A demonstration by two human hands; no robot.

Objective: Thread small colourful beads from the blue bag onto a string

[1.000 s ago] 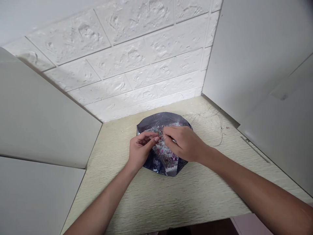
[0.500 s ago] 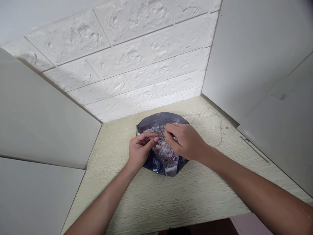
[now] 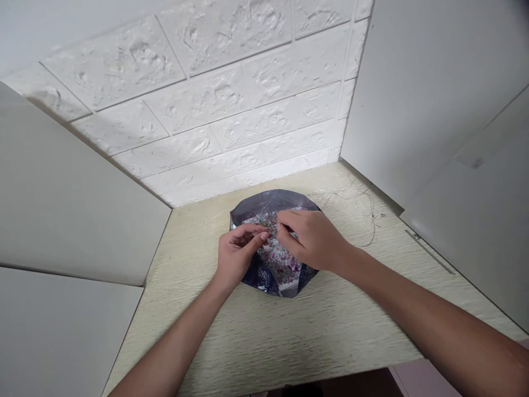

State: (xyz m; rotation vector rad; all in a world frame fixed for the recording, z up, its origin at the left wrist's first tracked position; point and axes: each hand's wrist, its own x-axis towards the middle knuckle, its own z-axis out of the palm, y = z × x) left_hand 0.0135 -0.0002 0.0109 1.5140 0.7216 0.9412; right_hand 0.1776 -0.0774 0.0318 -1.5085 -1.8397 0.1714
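My left hand [image 3: 240, 251] pinches with thumb and forefinger over the left part of an open plastic bag [image 3: 275, 198]; whatever sits between those fingertips is too small to make out. Opposite it, my right hand [image 3: 312, 236] is closed in a pinch on a thin pale strand, perhaps thread or a needle, which points toward the left fingertips. Only a small gap separates the two pinches. Many small beads [image 3: 285, 264], in pink, purple, white and clear tones, lie in the bag under my hands. The bag is dark blue and silvery, its sides folded down.
The bag rests on a pale wood-grain table [image 3: 248, 342]. Loose thin threads [image 3: 372, 220] lie at the back right, and a thin metal strip [image 3: 430, 251] runs by the right panel [image 3: 413, 110]. A white brick-patterned wall [image 3: 231, 94] and a left panel [image 3: 74, 193] enclose the surface.
My right hand has shifted very slightly left, toward the left fingertips, and the pale strand shows more clearly between them. My left hand stays in place.
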